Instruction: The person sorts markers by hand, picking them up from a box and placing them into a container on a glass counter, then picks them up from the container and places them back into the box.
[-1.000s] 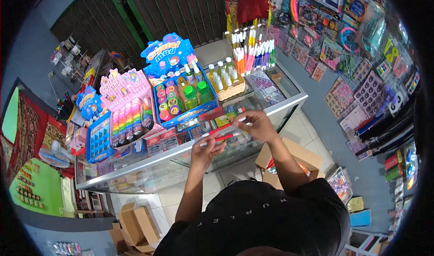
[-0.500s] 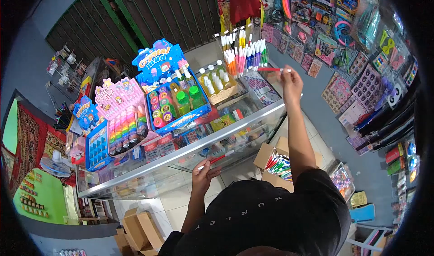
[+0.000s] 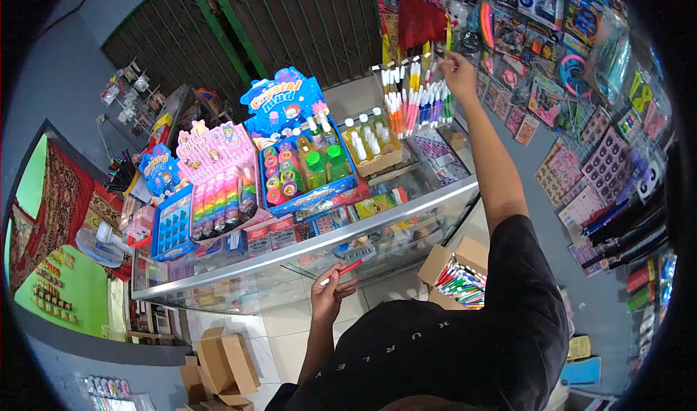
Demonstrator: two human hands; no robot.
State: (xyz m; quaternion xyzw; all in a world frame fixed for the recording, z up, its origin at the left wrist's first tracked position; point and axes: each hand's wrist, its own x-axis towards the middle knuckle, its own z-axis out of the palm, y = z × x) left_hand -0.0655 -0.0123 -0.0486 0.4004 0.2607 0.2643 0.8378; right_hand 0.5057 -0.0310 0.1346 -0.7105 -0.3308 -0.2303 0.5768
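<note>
My left hand is closed around a red marker, held low in front of the glass counter, with a white end showing by the thumb. My right hand reaches to the back right corner of a clear marker rack. Its fingers pinch the top of a red marker, mostly hidden by the rack and other pens. Rows of white-capped markers in orange, pink, purple, blue and green stand upright there, with yellow and black ones behind.
The glass counter carries a tray of bottles, a blue Crystal Mud box and a pink display box. On the floor are a carton of loose markers and a brown carton. Packaged toys hang on the right wall.
My right hand has moved from the rack's front right side to its back corner, taking the red marker up to it. My left hand keeps its marker; the view has shifted.
</note>
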